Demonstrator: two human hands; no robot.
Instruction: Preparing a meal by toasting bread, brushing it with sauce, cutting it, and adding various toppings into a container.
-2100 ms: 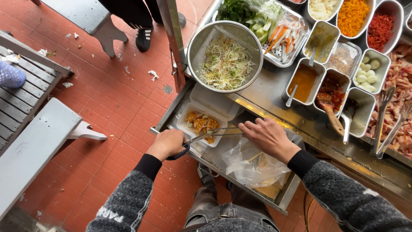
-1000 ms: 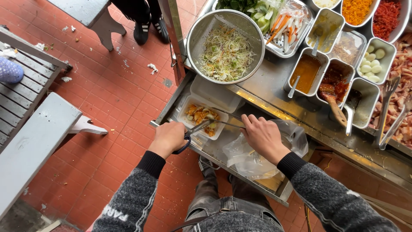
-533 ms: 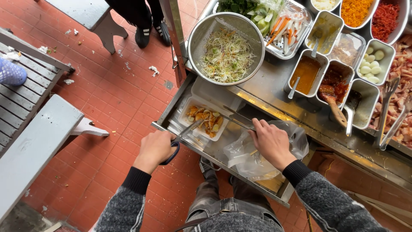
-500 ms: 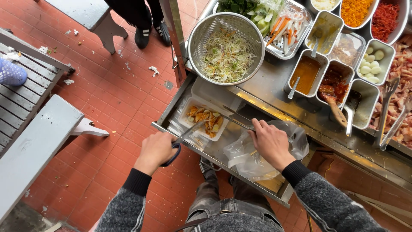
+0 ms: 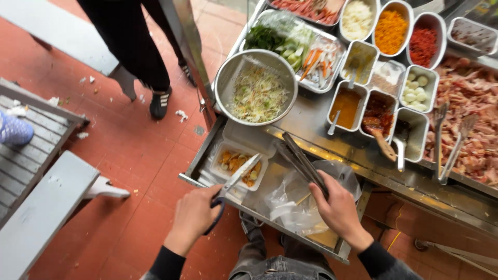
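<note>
While the left hand (image 5: 193, 218) curls its fingers (image 5: 211, 196) closed through the dark handle loops of a pair of scissors (image 5: 234, 180), the blades reach up and away from the knuckles, their tips lying over a white foam tray (image 5: 241, 167) of orange and yellow food pieces. That tray sits in a recessed metal shelf (image 5: 199, 155) below the desk (image 5: 311, 119). On the other side, the right hand (image 5: 340, 210) wraps its fingers (image 5: 322, 196) tightly around the lower end of metal tongs (image 5: 301, 161), whose arms slant up and left from the grip. A clear plastic bag (image 5: 290, 205) lies just beside that hand, below the tongs. A steel bowl (image 5: 256, 88) of shredded vegetables stands well above both hands.
</note>
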